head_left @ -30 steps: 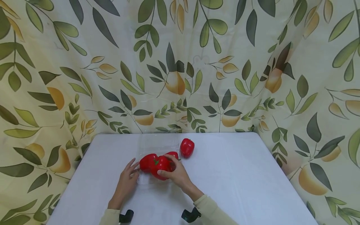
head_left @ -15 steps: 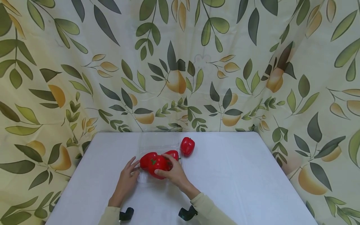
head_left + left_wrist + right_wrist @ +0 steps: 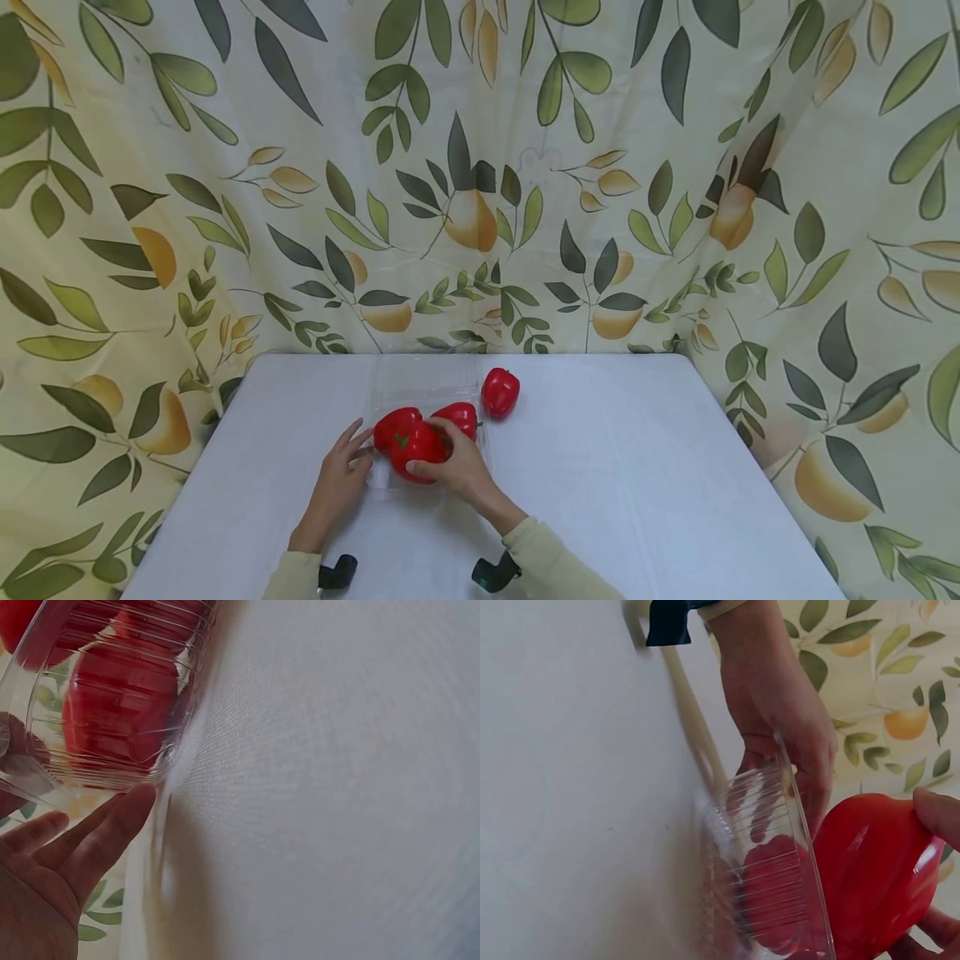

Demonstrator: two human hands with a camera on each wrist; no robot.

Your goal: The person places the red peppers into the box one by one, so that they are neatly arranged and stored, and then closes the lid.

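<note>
My right hand [image 3: 463, 468] grips a red bell pepper [image 3: 416, 454] with a green stem, holding it over the near part of a clear plastic clamshell box [image 3: 381, 481]. Two more peppers lie in the box: a left one [image 3: 392, 427] and a right one [image 3: 460, 413], partly hidden. The right wrist view shows the held pepper [image 3: 874, 862] tilted at the box's rim [image 3: 810, 862]. My left hand [image 3: 341, 481] stays at the box's left side. In the left wrist view its straight fingers [image 3: 112, 832] touch the ribbed wall [image 3: 112, 776].
A lone red bell pepper [image 3: 500, 393] lies on the white table [image 3: 630, 467], just right of the box. The box's clear lid [image 3: 423, 375] lies open toward the table's back edge. A leaf-and-fruit patterned curtain [image 3: 525, 167] hangs behind.
My right hand has moved the held pepper slightly left and tipped it toward the box, showing more of the right-hand pepper. The left hand has barely moved.
</note>
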